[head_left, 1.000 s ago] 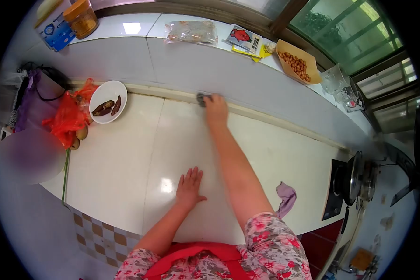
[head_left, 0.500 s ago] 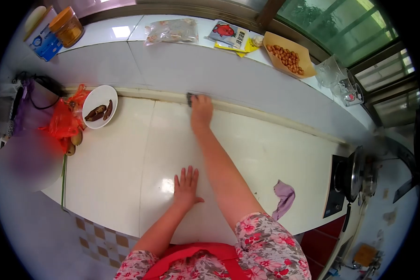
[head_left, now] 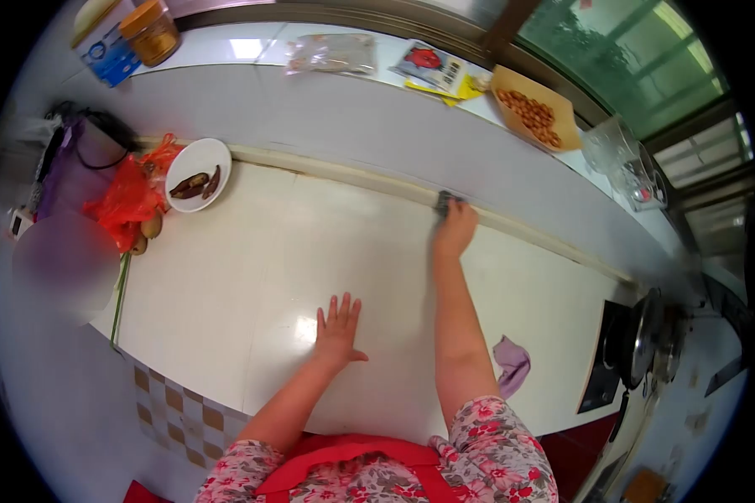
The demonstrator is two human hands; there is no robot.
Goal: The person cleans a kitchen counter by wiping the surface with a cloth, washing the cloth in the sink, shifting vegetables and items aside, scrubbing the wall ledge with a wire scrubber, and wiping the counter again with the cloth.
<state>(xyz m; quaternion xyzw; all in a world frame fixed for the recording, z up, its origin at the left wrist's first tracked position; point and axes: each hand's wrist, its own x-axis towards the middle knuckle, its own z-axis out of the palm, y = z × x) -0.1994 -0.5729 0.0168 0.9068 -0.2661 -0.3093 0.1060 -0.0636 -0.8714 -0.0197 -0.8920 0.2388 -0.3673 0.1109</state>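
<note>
My right hand (head_left: 457,229) is closed on a small dark grey scrubber (head_left: 444,201), pressed to the ledge (head_left: 377,185) along the back of the white countertop (head_left: 201,310). Part of the scrubber is hidden by my fingers, so its exact kind is unclear. My left hand (head_left: 336,339) lies flat on the countertop near its front, fingers spread, holding nothing. A crumpled purple cloth (head_left: 512,365) rests to the right of my right forearm.
At the left are a white plate (head_left: 197,201) with dark sweet-potato-like pieces, a red plastic bag (head_left: 126,205) and brown roundish produce (head_left: 151,224). A stove (head_left: 602,356) with a pan (head_left: 643,339) stands right. The sill holds packets (head_left: 432,67), a nut-filled tray (head_left: 566,126) and glassware (head_left: 637,180).
My right hand has slid the scrubber to the right along the back ledge. My left hand stays flat on the countertop. The camera view has shifted slightly.
</note>
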